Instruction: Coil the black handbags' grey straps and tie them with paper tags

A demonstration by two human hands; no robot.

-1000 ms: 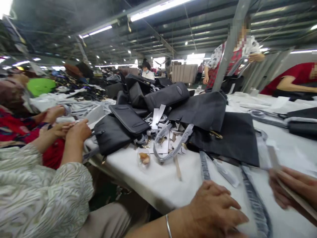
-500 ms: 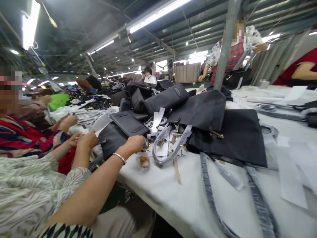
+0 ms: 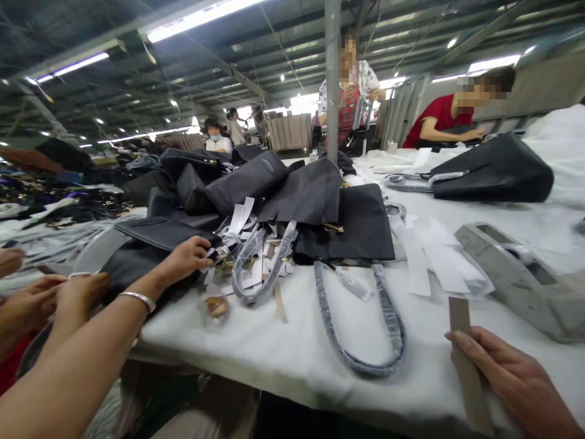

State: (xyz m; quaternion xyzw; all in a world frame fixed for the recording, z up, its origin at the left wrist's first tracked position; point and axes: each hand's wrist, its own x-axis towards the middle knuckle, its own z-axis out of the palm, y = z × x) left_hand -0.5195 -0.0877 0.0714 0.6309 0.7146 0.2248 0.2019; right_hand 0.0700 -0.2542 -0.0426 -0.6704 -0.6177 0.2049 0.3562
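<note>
Grey-brown strip [image 3: 470, 383], head view: pinched between the thumb and fingers of the right hand [image 3: 521, 381], at the near right of the white-covered bench [image 3: 274, 350]; contact with the cover cannot be told. Well apart from the strip, the left hand [image 3: 185, 259] has its fingers curled at the right end of a black bag [image 3: 146, 231]; whether they grip it cannot be told. Between the hands lies a film-wrapped handle [image 3: 393, 329]. White slips [image 3: 439, 259] lie beyond the strip's upper end, beside a grey slotted block [image 3: 525, 286].

Left hand [image 3: 186, 257] seemingly curled; right hand [image 3: 505, 364] pinching.
</note>
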